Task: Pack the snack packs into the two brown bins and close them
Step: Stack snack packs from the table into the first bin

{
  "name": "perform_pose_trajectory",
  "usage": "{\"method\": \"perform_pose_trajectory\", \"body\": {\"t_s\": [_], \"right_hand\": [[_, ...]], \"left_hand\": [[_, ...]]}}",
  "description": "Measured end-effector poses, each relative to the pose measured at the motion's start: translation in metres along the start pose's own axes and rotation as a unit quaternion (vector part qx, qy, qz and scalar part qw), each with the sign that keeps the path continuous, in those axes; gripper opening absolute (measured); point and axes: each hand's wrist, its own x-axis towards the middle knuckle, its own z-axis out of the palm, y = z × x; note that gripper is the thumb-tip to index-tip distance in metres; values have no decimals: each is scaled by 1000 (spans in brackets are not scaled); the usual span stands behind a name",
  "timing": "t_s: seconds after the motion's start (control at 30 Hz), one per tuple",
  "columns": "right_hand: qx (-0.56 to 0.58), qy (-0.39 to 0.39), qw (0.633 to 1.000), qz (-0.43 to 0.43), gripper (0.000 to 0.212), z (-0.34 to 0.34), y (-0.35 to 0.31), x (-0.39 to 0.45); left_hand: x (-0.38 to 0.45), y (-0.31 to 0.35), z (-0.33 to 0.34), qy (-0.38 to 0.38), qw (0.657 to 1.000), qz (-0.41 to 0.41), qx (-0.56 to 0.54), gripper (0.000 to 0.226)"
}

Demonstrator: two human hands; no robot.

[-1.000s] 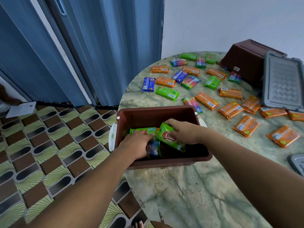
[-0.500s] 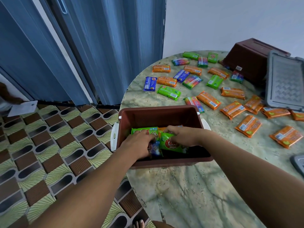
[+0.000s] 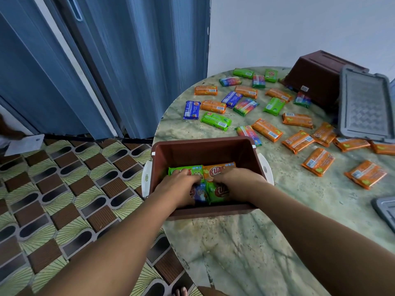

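Note:
The near brown bin [image 3: 205, 146] stands open at the table's left edge, with both my hands inside it. A green pack [image 3: 186, 169] and an orange pack [image 3: 220, 169] lie along its far side. My left hand [image 3: 177, 186] curls its fingers over a blue pack [image 3: 199, 194]. Beside that one, my right hand [image 3: 234, 184] holds a green pack [image 3: 214, 192] down flat. Several orange [image 3: 267, 130], green [image 3: 215, 121] and blue [image 3: 191, 110] packs lie scattered on the marble table [image 3: 245, 242]. The second brown bin [image 3: 316, 77] lies overturned at the back right.
A grey lid [image 3: 363, 107] leans by the overturned bin, resting over some packs. Another grey lid [image 3: 385, 209] shows at the right edge. Blue folding doors [image 3: 106, 60] and a patterned floor [image 3: 64, 199] lie to the left of the table.
My right hand has lowered the green pack from a tilted hold to lying flat beside the blue pack. My left hand stayed on the blue pack.

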Motion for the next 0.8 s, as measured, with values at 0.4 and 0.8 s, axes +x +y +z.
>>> {"method": "perform_pose_trajectory", "body": {"t_s": [0.4,0.8], "right_hand": [[33,202,979,6,36,-1,2,-1],[230,194,907,294,58,-28,38,6]], "left_hand": [[-6,1,-13,118,989,-6,-84,46],[10,-26,-32,210,927,-280,-135,79]]}}
